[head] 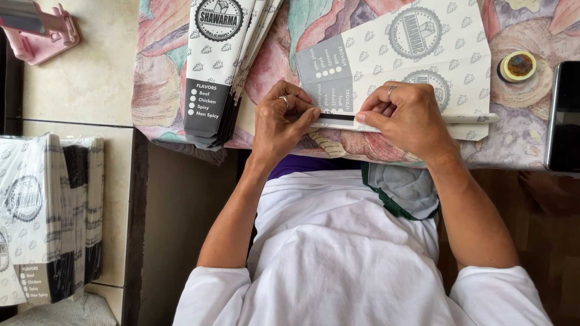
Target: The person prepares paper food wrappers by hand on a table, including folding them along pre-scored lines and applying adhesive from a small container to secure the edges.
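Observation:
A flat white printed paper sleeve (417, 54) with grey stamps and a grey panel lies on the table with the patterned cloth (163, 90). Its near edge is folded into a narrow flap (477, 118). My left hand (279, 124) pinches that flap at its left end, fingertips on a dark strip. My right hand (408, 118) presses down on the fold just to the right. A ring shows on each hand.
A stack of finished printed sleeves (220, 66) lies on the cloth at the left. A roll of tape (518, 65) and a dark phone (565, 115) sit at the right. Wrapped bundles of sleeves (51, 211) stand on the tiled floor at left, beside a pink object (42, 30).

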